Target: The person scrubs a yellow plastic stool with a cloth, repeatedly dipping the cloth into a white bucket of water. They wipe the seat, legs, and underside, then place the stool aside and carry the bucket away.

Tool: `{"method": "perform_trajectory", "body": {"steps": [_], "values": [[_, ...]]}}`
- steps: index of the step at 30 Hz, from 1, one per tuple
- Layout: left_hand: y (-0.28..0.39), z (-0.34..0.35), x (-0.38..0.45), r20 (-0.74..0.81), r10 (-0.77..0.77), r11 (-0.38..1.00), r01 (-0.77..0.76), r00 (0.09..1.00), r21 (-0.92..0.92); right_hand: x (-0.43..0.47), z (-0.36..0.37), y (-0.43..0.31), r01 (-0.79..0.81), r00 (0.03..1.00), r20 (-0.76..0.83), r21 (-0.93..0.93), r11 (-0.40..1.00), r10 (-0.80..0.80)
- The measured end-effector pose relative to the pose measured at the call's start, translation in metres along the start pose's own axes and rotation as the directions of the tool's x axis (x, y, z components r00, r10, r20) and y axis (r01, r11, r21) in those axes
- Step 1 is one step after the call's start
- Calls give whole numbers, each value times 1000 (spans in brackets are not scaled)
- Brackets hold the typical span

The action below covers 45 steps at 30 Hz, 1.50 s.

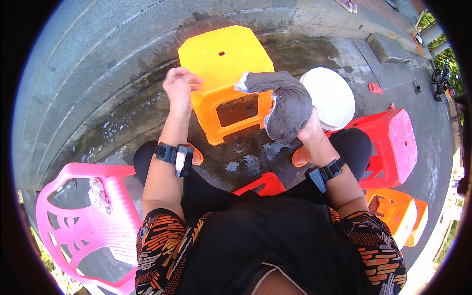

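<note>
My right hand (310, 127) grips a crumpled grey cloth (289, 107) with pale blue-white edges, which looks like a garment; its far end sticks out leftwards over the front of a yellow plastic stool (225, 44). Part of the right hand is hidden behind the fabric. My left hand (182, 83), a little blurred, is raised beside the stool's left edge, fingers apart and holding nothing. Whether its fingertips touch the stool I cannot tell. A white plastic bucket (328, 96) stands just right of the cloth.
On the left is a pink plastic armchair (114, 217) with a crumpled pale cloth (99, 195) on it. A red stool (394, 147) and orange stools (396, 214) stand on the right. Wet concrete floor (247, 158) lies between my feet, and a low concrete step (387, 48) is beyond.
</note>
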<state>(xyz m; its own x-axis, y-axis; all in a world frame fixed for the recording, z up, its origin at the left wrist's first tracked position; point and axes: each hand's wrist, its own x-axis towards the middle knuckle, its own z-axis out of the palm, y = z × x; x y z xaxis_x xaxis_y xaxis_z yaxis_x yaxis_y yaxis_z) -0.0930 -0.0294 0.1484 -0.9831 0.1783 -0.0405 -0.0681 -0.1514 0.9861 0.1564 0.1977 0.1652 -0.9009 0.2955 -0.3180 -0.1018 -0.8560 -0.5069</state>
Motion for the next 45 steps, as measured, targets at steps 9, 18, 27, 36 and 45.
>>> {"method": "perform_trajectory", "body": {"steps": [9,18,27,36,45], "values": [[-76,-26,61,42,-518,785,494,855,-373,-4,-8,-27,177,982,24,-490,854,-189],[-50,36,10,-204,-297,947,260,933,-189,-18,-28,-45,259,966,30,-151,954,-258],[-24,47,-49,80,70,992,-78,994,102,-18,-39,-63,352,926,-132,-36,935,-354],[-90,33,-89,607,298,225,-672,737,706,-20,-49,-72,450,863,-229,-55,892,-449],[-141,-16,-124,873,-82,-63,-877,481,477,-27,-52,-66,325,914,-242,-39,945,-325]]}}
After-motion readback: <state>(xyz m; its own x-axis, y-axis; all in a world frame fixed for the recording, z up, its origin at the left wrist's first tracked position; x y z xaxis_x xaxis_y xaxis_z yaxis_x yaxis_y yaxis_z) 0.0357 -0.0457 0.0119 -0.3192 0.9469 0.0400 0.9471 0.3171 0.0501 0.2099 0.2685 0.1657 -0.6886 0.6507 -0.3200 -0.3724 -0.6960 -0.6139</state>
